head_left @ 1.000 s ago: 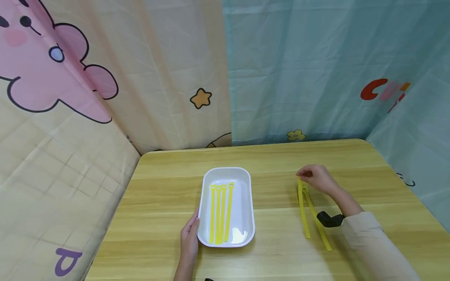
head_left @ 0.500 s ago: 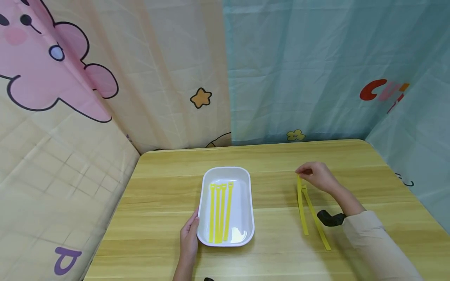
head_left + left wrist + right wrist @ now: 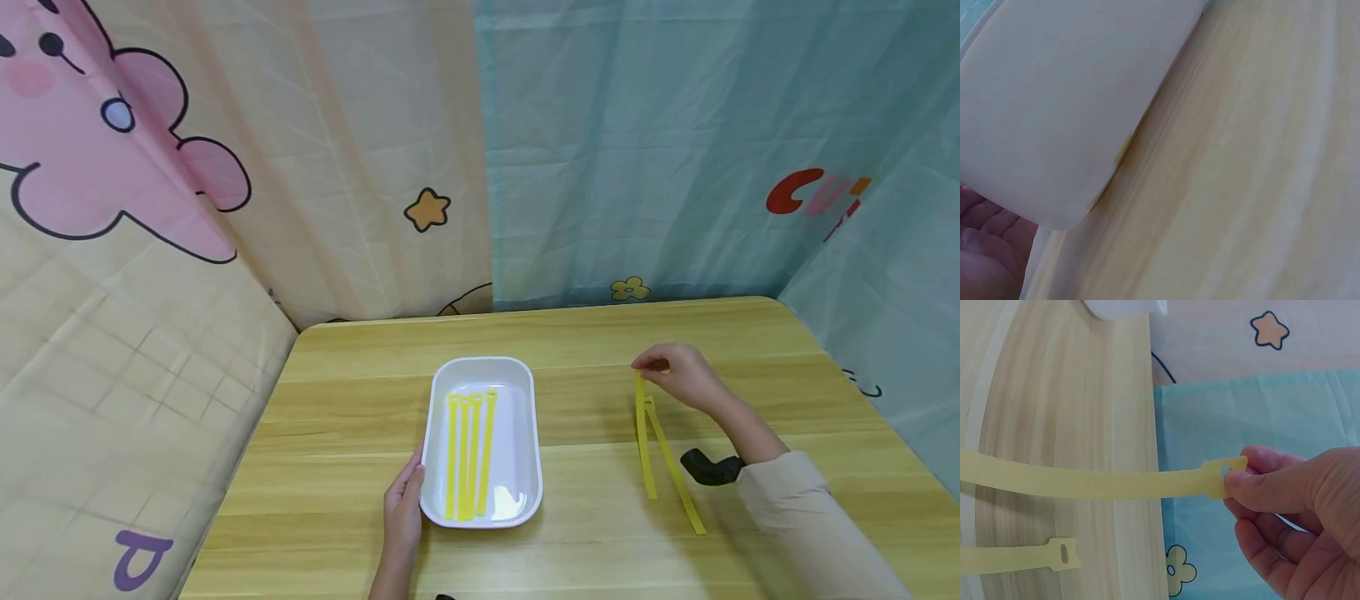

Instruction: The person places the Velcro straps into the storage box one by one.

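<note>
My right hand pinches a yellow hook-and-loop cable tie by its slotted head, between thumb and fingers, and the strap hangs down toward the table. A second yellow cable tie lies on the wood just right of it, its slotted head showing in the right wrist view. My left hand holds the white tray at its lower left side, thumb at the rim. Several yellow cable ties lie side by side lengthwise in the tray's left half. The left wrist view shows the tray's outer wall.
The wooden table has rounded far corners. Behind it hangs a printed curtain, with more cloth at both sides. A black wrist device sits by the right sleeve.
My right hand has risen slightly, drawing the pinched cable tie's lower end up with it. The left hand and tray stay in place.
</note>
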Demonstrator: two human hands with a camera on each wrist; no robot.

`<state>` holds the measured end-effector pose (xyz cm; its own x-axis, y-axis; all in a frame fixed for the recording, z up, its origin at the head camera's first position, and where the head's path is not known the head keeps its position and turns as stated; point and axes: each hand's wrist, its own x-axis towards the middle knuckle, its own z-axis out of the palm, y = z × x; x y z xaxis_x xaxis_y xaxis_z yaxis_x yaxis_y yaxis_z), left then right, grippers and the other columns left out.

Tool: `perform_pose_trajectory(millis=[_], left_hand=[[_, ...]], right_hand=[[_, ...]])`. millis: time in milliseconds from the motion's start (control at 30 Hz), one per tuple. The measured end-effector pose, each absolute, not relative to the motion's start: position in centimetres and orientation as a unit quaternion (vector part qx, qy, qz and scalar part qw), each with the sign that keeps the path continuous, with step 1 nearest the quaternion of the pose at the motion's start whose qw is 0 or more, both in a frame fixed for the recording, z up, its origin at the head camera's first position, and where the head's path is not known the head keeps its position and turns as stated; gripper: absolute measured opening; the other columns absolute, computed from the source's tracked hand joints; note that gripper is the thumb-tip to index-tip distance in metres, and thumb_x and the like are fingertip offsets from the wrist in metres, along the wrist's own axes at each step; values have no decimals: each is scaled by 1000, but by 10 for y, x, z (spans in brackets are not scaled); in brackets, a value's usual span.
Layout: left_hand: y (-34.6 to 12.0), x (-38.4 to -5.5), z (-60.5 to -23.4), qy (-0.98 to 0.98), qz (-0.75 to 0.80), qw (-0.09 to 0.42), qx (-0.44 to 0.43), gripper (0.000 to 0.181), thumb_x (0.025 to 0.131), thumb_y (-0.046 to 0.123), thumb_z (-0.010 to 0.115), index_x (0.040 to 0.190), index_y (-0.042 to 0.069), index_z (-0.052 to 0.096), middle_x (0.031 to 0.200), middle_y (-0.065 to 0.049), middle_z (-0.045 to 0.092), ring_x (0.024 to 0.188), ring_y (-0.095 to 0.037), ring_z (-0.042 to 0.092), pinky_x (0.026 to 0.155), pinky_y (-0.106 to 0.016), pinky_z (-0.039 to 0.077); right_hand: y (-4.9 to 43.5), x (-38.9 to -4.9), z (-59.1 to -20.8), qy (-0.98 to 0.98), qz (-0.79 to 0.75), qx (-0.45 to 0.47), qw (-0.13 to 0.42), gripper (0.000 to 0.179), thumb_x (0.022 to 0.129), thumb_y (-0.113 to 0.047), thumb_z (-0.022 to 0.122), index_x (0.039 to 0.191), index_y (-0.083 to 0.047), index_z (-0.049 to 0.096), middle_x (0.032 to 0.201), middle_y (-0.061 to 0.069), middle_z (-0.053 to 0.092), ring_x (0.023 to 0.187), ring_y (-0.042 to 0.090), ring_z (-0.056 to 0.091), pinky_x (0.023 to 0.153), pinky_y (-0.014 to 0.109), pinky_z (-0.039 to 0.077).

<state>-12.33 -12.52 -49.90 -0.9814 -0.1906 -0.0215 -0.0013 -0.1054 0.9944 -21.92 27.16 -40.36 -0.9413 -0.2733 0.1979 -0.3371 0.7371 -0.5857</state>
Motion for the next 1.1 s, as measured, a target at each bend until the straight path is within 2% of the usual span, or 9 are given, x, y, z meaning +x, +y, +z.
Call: perform_pose_trajectory(millis=[1100], left_hand=[[-125, -124, -500, -667, -738, 62, 81, 36, 97, 8, 41, 129, -7, 46, 135, -13, 44, 127, -21, 36, 96, -16, 36]], right_hand=[[265, -214, -383, -928, 315, 177, 87, 16, 81, 8, 63, 95, 2, 68, 90, 14, 67, 81, 28, 63, 68, 40, 55]])
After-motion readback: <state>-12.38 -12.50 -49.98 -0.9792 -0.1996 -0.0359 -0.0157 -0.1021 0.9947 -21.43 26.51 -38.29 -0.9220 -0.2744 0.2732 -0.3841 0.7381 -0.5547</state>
